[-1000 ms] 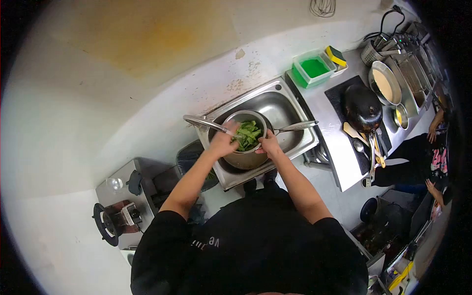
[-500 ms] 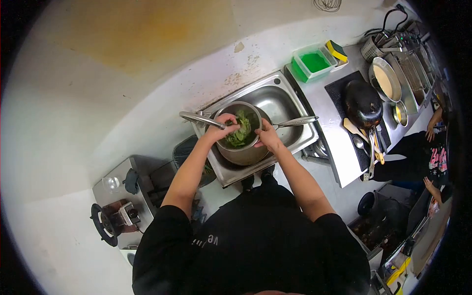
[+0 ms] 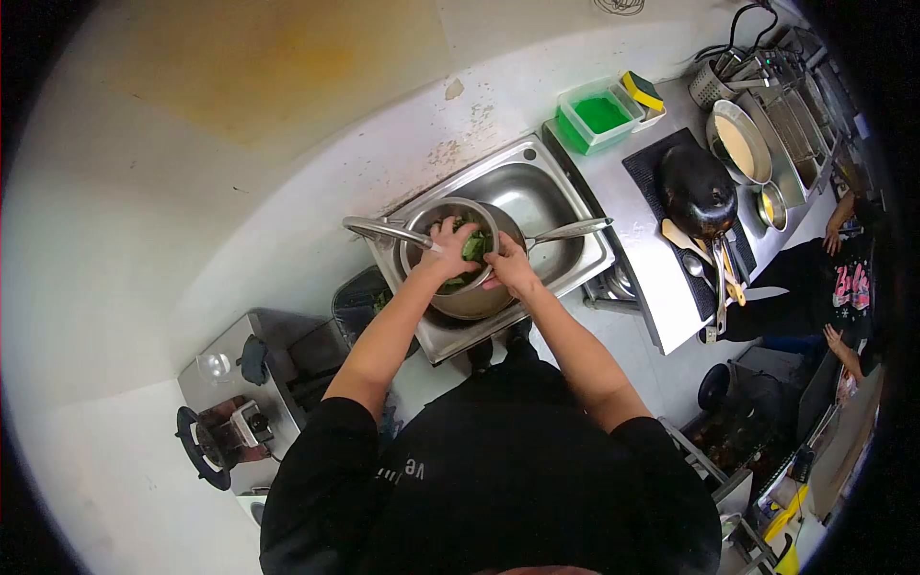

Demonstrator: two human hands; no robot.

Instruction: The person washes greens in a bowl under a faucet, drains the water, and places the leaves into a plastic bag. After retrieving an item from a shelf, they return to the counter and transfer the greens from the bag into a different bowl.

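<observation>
A round metal bowl (image 3: 414,213) with leafy greens (image 3: 474,246) in it sits over a larger pot (image 3: 476,305) in the sink (image 3: 539,182). My left hand (image 3: 448,252) reaches into the bowl, its fingers spread over the leaves. On the bowl's right side, my right hand (image 3: 511,265) grips the rim, with the thumb at the inner edge. The faucet (image 3: 379,226) arches from the left, its end close to my left hand. A metal handle (image 3: 573,230) sticks out to the right of the pot.
Right of the sink, a steel counter (image 3: 628,216) carries a green-filled tub (image 3: 600,115), a sponge (image 3: 642,90), an upturned wok (image 3: 700,192), utensils and a pan of pale batter (image 3: 736,146). Another person (image 3: 815,292) stands at far right. A burner (image 3: 220,436) is at lower left.
My left hand has gone from holding greens with curled fingers to lying spread over them. The bowl appears tilted slightly differently, and the whole view has shifted a little.
</observation>
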